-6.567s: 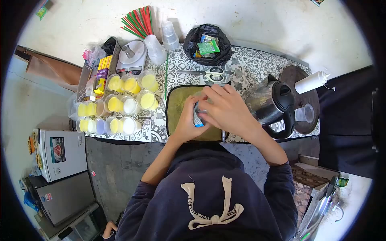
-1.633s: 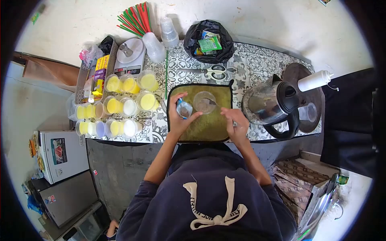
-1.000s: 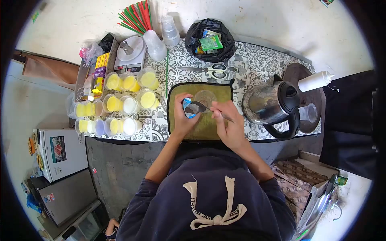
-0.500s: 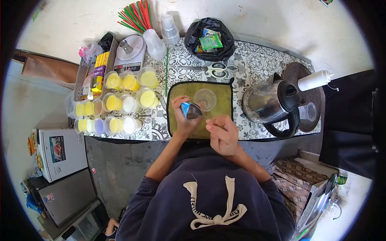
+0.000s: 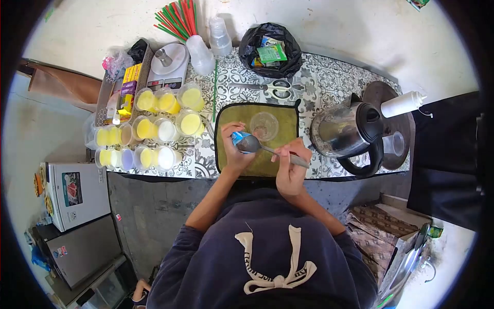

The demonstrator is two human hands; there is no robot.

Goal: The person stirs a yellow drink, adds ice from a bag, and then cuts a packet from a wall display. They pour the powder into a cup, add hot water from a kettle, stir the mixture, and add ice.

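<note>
My left hand is wrapped round a small blue packet, tipped with its mouth toward the right. A metal spoon is gripped by its handle in my right hand. The spoon's bowl overlaps the mouth of the packet. Just beyond the two hands, a clear plastic cup stands on the olive-green mat, with a little brownish stuff at its bottom.
Left are several cups of yellow, white and purple powder, a scale and a basket. Scissors and a black bag lie beyond the mat. A kettle and squeeze bottle stand right.
My right hand has shifted slightly and turned, so the spoon handle now shows across the fingers and the bowl shows at the packet's mouth. My left hand keeps its hold on the packet.
</note>
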